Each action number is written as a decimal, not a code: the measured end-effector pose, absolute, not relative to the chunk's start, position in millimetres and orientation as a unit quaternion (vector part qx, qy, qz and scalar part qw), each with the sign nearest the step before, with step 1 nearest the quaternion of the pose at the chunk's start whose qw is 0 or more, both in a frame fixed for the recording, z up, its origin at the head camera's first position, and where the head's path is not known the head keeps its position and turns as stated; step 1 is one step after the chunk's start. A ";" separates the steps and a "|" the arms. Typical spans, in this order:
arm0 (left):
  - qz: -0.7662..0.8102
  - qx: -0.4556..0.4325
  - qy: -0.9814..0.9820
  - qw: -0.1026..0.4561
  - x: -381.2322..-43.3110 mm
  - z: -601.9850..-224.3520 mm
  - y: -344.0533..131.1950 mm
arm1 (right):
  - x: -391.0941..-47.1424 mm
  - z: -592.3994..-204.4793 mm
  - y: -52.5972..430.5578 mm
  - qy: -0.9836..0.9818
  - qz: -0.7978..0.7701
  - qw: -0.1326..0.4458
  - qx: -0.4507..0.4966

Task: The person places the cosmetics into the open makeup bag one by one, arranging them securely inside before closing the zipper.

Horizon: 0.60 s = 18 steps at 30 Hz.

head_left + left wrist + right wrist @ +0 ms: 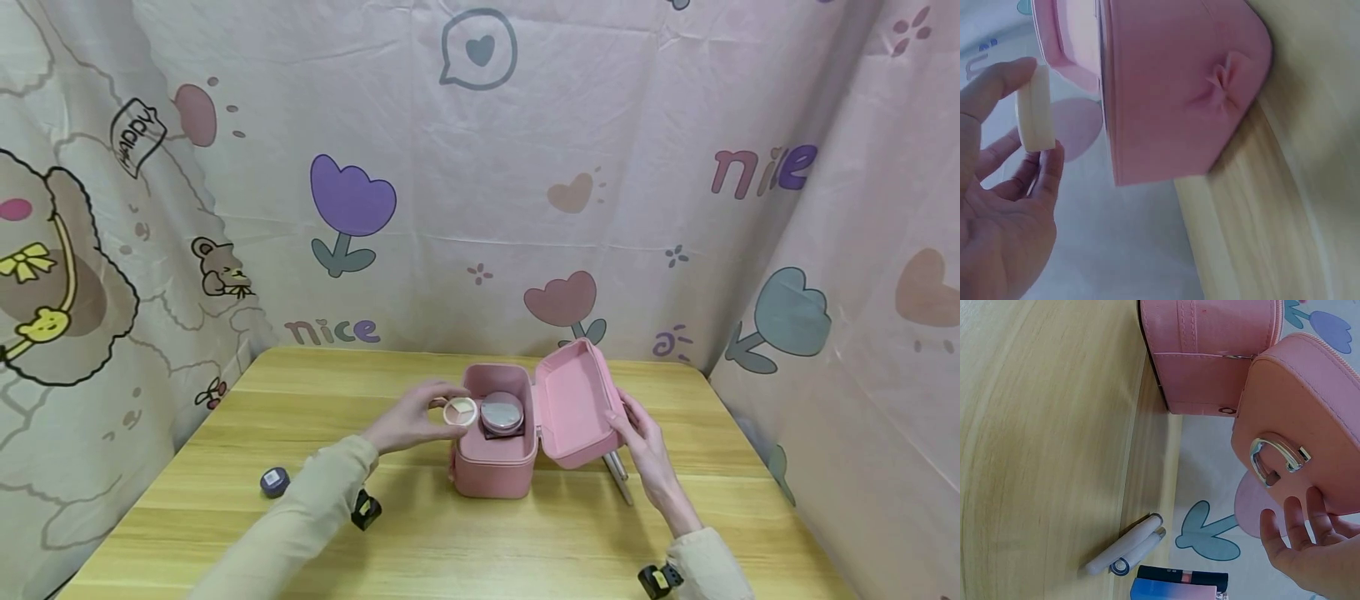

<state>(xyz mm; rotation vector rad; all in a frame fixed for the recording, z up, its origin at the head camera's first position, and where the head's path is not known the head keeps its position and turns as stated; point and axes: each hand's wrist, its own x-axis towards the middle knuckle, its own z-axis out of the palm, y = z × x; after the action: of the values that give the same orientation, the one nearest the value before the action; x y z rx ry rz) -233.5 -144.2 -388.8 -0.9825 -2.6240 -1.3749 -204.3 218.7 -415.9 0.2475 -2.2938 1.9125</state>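
A pink cosmetic case (pixel 495 479) stands on the table with its lid (pixel 573 400) swung out to the right. My left hand (pixel 412 418) pinches a small round makeup compact (pixel 460 411) by its edge, level with the case's left rim. Its face shows several cream and tan sections; the left wrist view shows its pale side (pixel 1036 112) between thumb and fingertips. Inside the case lies a round silvery-pink compact (pixel 501 408) on something dark. My right hand (pixel 647 450) holds the lid's outer edge, thumb inside, fingers (pixel 1297 525) behind, near the carry handle (pixel 1279 450).
A small dark round jar (pixel 274 482) sits at the left of the table. Two pale slim tubes (pixel 1125 547) lie right of the case, partly under the lid. Beside them are a black tube (pixel 1166 573) and a blue-pink box (pixel 1175 589). A printed curtain (pixel 450 250) hangs behind.
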 end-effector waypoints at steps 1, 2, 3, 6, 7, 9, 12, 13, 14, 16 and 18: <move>-0.438 -0.314 -0.842 0.005 -233.9 -387.9 -141.3 | -204.3 -415.9 218.7 -0.763 0.637 0.072 0.082; -0.434 -0.315 -0.844 0.001 -234.5 -387.6 -138.7 | -204.4 -416.0 218.7 -0.763 0.637 0.072 0.081; -0.433 -0.313 -0.845 -0.006 -235.2 -387.2 -136.0 | -204.4 -416.1 218.6 -0.763 0.637 0.073 0.081; -0.420 -0.310 -0.852 -0.021 -238.4 -387.1 -128.3 | -204.5 -416.2 218.7 -0.763 0.637 0.073 0.080; -0.412 -0.312 -0.856 -0.022 -239.5 -386.9 -125.7 | -204.5 -416.3 218.8 -0.763 0.637 0.073 0.080; -0.399 -0.310 -0.862 -0.026 -241.9 -386.6 -121.0 | -204.6 -416.2 218.9 -0.764 0.636 0.073 0.080; -0.371 -0.314 -0.874 -0.018 -244.9 -386.3 -114.6 | -204.8 -416.0 218.7 -0.763 0.637 0.074 0.081; -0.362 -0.314 -0.878 -0.015 -245.8 -386.3 -112.6 | -204.7 -416.0 218.7 -0.763 0.637 0.073 0.081; -0.357 -0.313 -0.880 -0.016 -246.7 -386.5 -110.4 | -204.7 -415.9 218.6 -0.763 0.637 0.073 0.081; -0.344 -0.318 -0.883 -0.013 -249.2 -387.0 -106.1 | -204.6 -415.9 218.5 -0.762 0.638 0.072 0.081; -0.334 -0.323 -0.885 -0.013 -251.4 -387.5 -101.5 | -204.3 -416.0 218.6 -0.762 0.638 0.071 0.081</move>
<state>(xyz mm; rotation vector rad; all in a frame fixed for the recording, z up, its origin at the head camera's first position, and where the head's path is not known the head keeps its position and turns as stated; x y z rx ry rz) -251.4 -101.5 -387.5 -1.0216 -2.8045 -1.0587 -204.3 218.6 -416.0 0.2436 -2.2919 1.9190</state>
